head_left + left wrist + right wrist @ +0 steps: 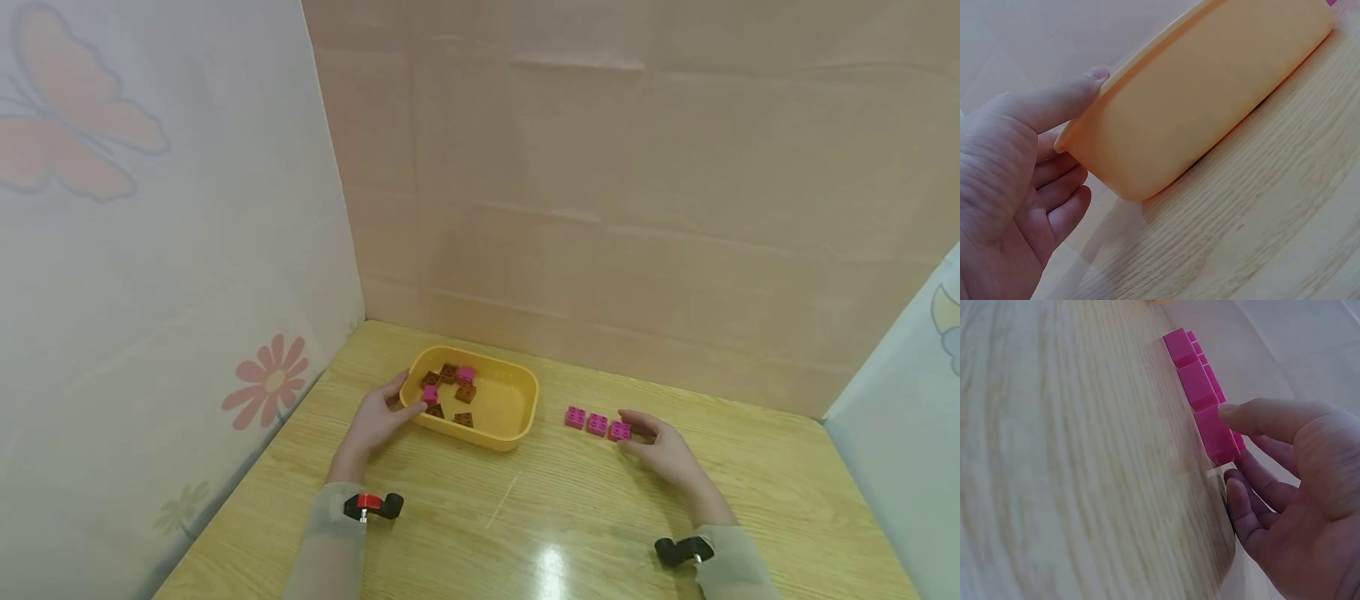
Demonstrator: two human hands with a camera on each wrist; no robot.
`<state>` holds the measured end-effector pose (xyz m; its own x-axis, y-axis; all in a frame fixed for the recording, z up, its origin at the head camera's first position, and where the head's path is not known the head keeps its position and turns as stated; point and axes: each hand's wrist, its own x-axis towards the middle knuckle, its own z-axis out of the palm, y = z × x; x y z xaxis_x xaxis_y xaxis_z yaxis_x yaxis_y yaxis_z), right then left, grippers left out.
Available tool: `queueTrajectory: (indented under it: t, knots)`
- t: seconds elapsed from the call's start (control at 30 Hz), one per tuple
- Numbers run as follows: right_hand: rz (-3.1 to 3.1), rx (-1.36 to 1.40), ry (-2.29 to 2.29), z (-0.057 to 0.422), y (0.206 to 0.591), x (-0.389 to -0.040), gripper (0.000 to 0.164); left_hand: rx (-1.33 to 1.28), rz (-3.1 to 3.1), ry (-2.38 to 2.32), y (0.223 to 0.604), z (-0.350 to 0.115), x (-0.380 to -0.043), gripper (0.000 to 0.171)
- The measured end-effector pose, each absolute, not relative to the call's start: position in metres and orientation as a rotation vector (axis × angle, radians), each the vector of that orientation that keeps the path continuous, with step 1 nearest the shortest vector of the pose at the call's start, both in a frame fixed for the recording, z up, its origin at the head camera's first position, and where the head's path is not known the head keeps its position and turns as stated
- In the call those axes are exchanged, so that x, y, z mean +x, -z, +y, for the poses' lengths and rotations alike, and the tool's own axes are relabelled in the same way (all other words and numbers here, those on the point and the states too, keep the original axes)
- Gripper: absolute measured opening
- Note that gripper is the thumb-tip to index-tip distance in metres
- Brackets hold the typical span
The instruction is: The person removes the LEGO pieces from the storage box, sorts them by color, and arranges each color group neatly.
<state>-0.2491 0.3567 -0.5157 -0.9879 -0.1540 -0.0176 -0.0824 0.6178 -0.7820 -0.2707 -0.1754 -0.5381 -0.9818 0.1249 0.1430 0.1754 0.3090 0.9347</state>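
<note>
In the right hand (pixel 666 452) apparently sits a block (pixel 618 431)

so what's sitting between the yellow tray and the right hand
In the head view, three pink blocks in a row, the right hand touching the nearest; bare table separates the row from the yellow tray.

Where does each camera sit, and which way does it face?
Head: on the head, facing forward and down at a yellow rounded plastic tray and a row of three pink studded plastic blocks; left hand, right hand and pale sleeves show.
Left wrist: on that wrist, facing the tray's outer wall; left hand shows.
Right wrist: on that wrist, facing the row's side; right hand shows.
Head and left wrist share tray and left hand; head and right wrist share row and right hand.
</note>
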Motion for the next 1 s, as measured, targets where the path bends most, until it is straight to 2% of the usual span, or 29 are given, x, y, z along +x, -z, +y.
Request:
queueTrajectory:
  t: [0.6,0.77,1.0]
  knots:
    - [2.759,-0.126,1.44,0.353,0.497,-0.238,0.063,-0.279,-2.468,1.864,0.538,-0.174,-0.27,0.085]
    - [2.771,-0.084,1.535,0.341,0.488,-0.235,0.062,-0.267,-2.482,1.859,0.537,-0.175,-0.27,0.085]
    - [2.732,-0.098,1.762,0.315,0.477,-0.238,0.053,-0.272,-2.501,1.811,0.537,-0.175,-0.271,0.086]
